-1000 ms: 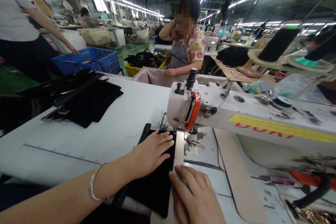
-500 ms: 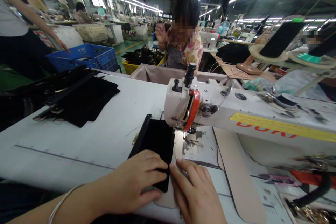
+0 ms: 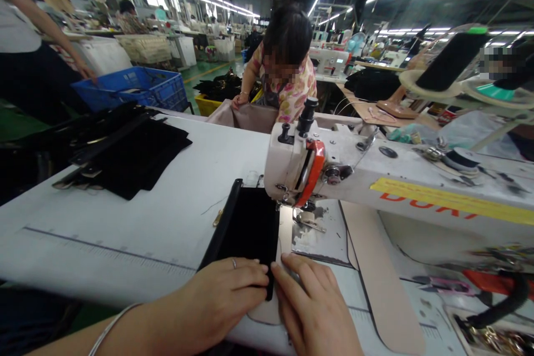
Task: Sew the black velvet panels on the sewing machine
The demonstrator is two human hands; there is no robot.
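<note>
A black fabric panel (image 3: pixel 252 222) lies over a beige strip under the needle area of a white sewing machine (image 3: pixel 292 161). My left hand (image 3: pixel 221 295) rests on the panel's near end, fingers stretched over it and tips by its right edge; the thumb is hidden. Beside it, my right hand (image 3: pixel 311 300) lies on the beige strip (image 3: pixel 286 228), fingers extended, index fingertip close to the black edge. Neither hand grasps anything visibly. A gold zipper pull (image 3: pixel 217 217) sits at the panel's left side.
Black pieces (image 3: pixel 137 150) are piled at the table's left. A beige panel (image 3: pixel 379 283) lies right, near pink-handled snips (image 3: pixel 448 285) and metal hardware (image 3: pixel 496 340). Across the table, a co-worker (image 3: pixel 287 61) leans over a fabric-lined bin. A blue crate (image 3: pixel 162 92) stands behind left.
The left fingers have drawn closer together, and the thumb has gone out of sight. The co-worker has lowered a raised hand to the bin's edge and bent forward. The view shifts slightly.
</note>
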